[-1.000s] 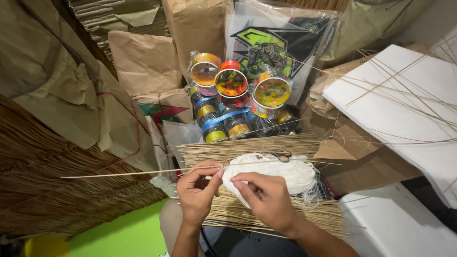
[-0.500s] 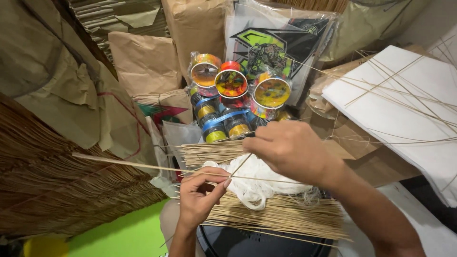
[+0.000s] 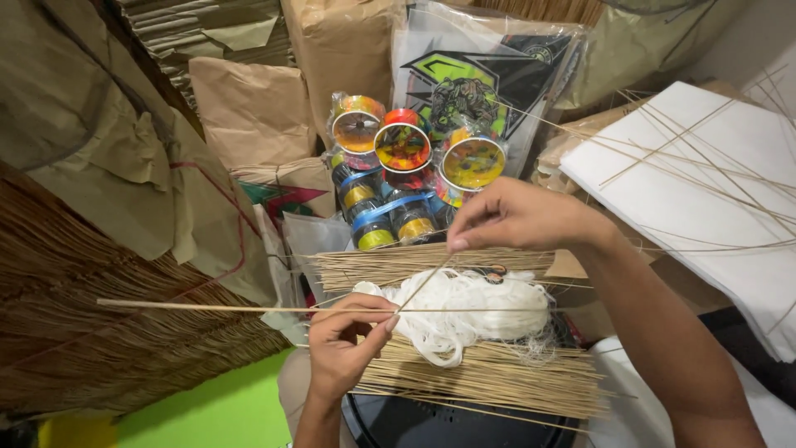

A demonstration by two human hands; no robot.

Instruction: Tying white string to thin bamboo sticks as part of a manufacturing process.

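The left hand (image 3: 344, 344) pinches a long thin stick (image 3: 249, 309) held level above a heap of white thread (image 3: 464, 311) and bundled sticks (image 3: 489, 377); the right hand (image 3: 514, 217), raised above, pinches a thread strand (image 3: 424, 282) pulled taut from the stick

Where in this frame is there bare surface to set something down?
Bare patches: the green floor beside the left hand, and the white sheet between its loose sticks. Crowded: the stick bundles, white string and thread spools around the right hand.
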